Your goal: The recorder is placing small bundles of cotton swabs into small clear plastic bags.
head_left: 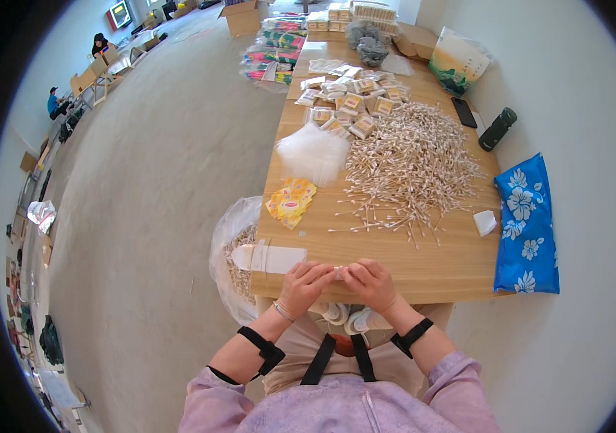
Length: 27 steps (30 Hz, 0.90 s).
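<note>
Head view: left hand point(303, 287) and right hand point(371, 286) pinch one small whitish item point(339, 273), likely cotton swabs, at the wooden table's point(434, 270) near edge; best keep pressure light, ends level.

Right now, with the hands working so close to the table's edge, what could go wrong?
The left hand and right hand meet near the front edge of the table, so anything small slipping from them might drop off. The loose cotton swabs lie in an uncontained pile that a careless sweep could scatter. The yellow cards overlap loosely and might slide if brushed.
</note>
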Each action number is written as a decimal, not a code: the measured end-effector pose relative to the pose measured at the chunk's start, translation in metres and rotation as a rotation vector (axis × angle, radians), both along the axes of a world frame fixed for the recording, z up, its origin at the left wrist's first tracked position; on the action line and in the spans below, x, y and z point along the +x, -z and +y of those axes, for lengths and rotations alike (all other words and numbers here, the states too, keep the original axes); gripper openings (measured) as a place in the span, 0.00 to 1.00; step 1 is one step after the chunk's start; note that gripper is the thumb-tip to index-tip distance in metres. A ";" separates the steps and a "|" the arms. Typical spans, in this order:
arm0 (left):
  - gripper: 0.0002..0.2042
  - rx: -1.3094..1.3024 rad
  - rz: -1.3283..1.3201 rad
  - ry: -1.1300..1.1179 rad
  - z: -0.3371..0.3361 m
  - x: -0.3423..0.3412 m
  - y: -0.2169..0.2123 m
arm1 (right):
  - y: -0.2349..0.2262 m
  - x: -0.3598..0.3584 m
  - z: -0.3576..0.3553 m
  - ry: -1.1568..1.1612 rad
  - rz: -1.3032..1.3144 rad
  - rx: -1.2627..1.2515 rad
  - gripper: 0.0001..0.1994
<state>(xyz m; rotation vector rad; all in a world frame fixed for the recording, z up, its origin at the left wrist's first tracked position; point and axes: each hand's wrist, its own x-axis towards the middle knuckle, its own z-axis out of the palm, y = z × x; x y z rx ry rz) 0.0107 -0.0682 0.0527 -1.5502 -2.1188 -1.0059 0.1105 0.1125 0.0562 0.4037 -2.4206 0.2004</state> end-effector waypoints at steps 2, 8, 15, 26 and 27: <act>0.15 -0.023 0.021 -0.011 -0.001 0.001 -0.003 | -0.001 0.001 -0.001 0.006 -0.008 0.022 0.15; 0.16 -0.015 0.103 -0.074 -0.004 0.003 0.002 | 0.002 0.000 -0.006 0.014 0.013 0.047 0.15; 0.09 0.048 -0.252 -0.052 0.003 -0.005 0.003 | -0.007 -0.008 -0.003 0.017 -0.116 -0.268 0.12; 0.09 0.120 -1.651 0.037 0.011 -0.010 -0.026 | -0.021 -0.027 0.018 -0.078 -0.881 -1.391 0.06; 0.10 0.138 -1.715 0.047 0.011 -0.009 -0.027 | -0.023 -0.026 0.019 -0.101 -0.928 -1.451 0.07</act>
